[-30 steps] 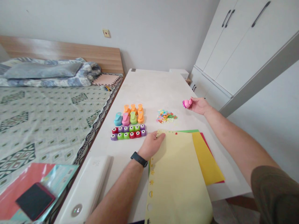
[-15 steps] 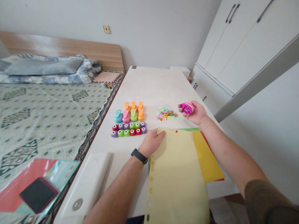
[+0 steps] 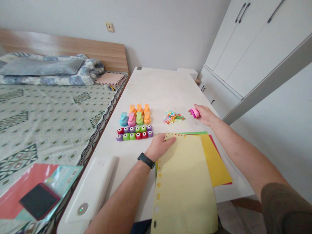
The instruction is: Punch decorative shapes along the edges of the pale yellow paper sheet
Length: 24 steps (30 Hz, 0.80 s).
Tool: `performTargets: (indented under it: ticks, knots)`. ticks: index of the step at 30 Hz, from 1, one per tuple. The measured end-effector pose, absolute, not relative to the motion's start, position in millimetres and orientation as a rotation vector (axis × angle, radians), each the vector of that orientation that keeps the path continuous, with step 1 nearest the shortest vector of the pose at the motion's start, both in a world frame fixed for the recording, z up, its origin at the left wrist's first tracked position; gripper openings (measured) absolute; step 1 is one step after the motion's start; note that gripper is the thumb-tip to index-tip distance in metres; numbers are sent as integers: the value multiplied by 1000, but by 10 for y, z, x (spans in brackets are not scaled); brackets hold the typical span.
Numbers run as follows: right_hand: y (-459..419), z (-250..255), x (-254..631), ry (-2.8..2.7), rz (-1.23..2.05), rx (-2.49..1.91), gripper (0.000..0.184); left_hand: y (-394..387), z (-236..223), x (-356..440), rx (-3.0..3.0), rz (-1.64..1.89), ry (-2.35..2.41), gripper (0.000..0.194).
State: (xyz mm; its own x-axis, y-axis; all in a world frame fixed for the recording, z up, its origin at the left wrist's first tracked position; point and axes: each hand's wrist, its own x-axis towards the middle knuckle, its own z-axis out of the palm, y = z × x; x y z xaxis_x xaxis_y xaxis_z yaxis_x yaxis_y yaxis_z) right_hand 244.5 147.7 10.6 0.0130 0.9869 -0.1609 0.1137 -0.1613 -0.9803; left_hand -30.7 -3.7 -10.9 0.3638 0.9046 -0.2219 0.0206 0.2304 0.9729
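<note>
Between the thumb and fingers of my left hand (image 3: 162, 143) is the upper left corner of a pale yellow paper sheet (image 3: 185, 182). Shaped holes run down its left edge and along its top edge. Under it lie a deeper yellow sheet (image 3: 216, 162) and parts of green and red sheets. My right hand (image 3: 203, 113) grips a pink craft punch (image 3: 195, 112), raised to the right of a pile of small colourful paper cutouts (image 3: 173, 117). The punch is turned partly on its side, so its underside hardly shows.
Left of the cutouts stand larger craft punches (image 3: 139, 118) and two rows of small punches (image 3: 135, 133). A long white device (image 3: 91, 188) lies along the table's left edge. On the bed, a dark phone-like object (image 3: 39, 201) rests on plastic packets. Cabinets (image 3: 243, 48) line the right.
The punch in my right hand has rotated, hiding its magenta underside. My left hand keeps its grip on the pale sheet, which has shifted very slightly. The view has tilted a little.
</note>
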Motion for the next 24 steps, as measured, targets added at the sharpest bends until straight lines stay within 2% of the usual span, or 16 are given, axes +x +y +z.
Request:
performTargets:
  ticks: [3,5,15,24]
  knots:
    - [1643,51,2575,-1332,846,-1708,29,-62,-78,-312,1139,713,950,32]
    - [1747,46,2683,-1349,713,-1798,28,-69,-55,-315,1148,677,941,30]
    - [2176,-101,3045,-1463,362,-2106,20,-35,-26,-383,1536,585,1003,33]
    - [2435,-360,3164,-1530,212,-2221,27,4,-32,-389,1675,601,811,20]
